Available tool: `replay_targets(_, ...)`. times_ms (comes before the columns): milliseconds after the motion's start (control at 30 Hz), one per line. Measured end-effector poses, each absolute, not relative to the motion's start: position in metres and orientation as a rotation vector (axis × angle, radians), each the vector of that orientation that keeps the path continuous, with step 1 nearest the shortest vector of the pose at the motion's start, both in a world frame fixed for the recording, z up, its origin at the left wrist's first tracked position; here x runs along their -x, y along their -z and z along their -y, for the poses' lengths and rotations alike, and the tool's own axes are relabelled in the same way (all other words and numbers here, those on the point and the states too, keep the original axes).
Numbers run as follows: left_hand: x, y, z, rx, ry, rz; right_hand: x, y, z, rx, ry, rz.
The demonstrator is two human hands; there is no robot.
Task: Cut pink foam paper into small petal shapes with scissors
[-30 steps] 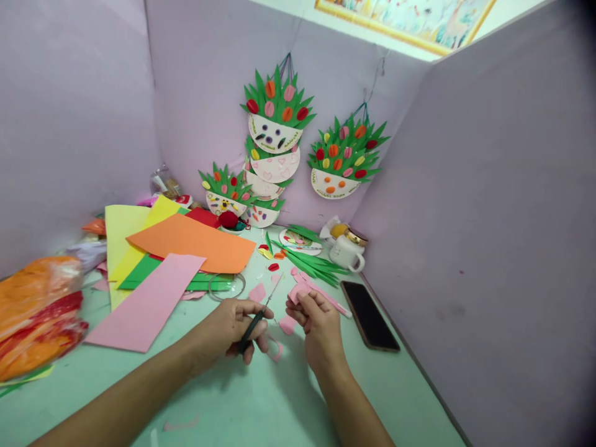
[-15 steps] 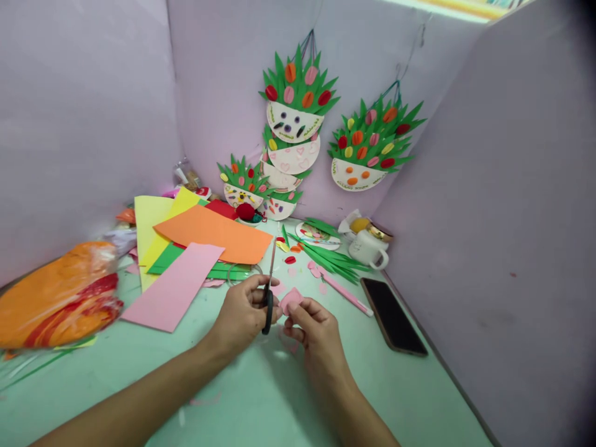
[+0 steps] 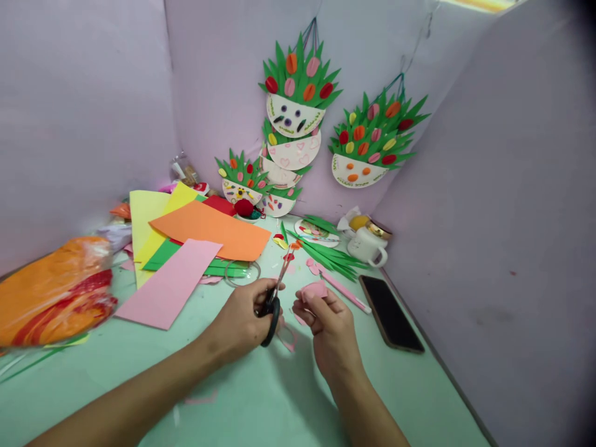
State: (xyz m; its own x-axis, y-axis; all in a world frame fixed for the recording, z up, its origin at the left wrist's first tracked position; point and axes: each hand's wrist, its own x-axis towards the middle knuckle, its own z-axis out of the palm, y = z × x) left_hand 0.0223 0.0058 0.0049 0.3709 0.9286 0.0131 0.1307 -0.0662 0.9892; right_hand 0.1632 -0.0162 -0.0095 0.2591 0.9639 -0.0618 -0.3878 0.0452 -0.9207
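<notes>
1. Setting: pale green table boxed in by lilac walls; paper flower baskets hang on the far wall.
2. Left hand: clenched around the black handles of the scissors; blades point up and away, slightly parted, tips over the table's middle.
3. Right hand: fingers pinched on a pink cutout, which sits at the fingertips, above the thumb, raised off the table and just right of the scissor blades, not touching them.
4. Pink offcut: lies on the table under and between the two hands.
5. Paper sheets, left of the hands: pink sheet in front, orange sheet overlapping green and yellow ones behind.
6. Tape ring: clear, just beyond the left hand, beside the pink sheet.
7. Green strips: fanned heap beyond the right hand; small coloured ovals scattered near.
8. Mug: white, at the right wall.
9. Phone: dark, face up, right of the right hand.
10. Bag: orange-red plastic, far left edge.
</notes>
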Motion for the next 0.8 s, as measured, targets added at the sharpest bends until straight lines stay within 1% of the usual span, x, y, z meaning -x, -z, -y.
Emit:
replay_targets(133, -0.025, 0.003, 0.001, -1.821, -0.749, -1.071, -0.168, 0.004, 0.011, 0.889, -1.195, 0.474)
replay_targets(300, -0.029, 0.000, 0.011, -2.105, -0.646, -1.090, -0.164, 0.005, 0.011, 0.743, -1.290, 0.415)
replay_targets(433, -0.029, -0.005, 0.012, -2.141, -0.596, -1.088, -0.161, 0.007, 0.014, 0.717, -1.321, 0.426)
replay_targets(800, -0.027, 0.002, 0.010, -2.168, -0.664, -1.096, -0.159, 0.005, 0.016, 0.722, -1.339, 0.412)
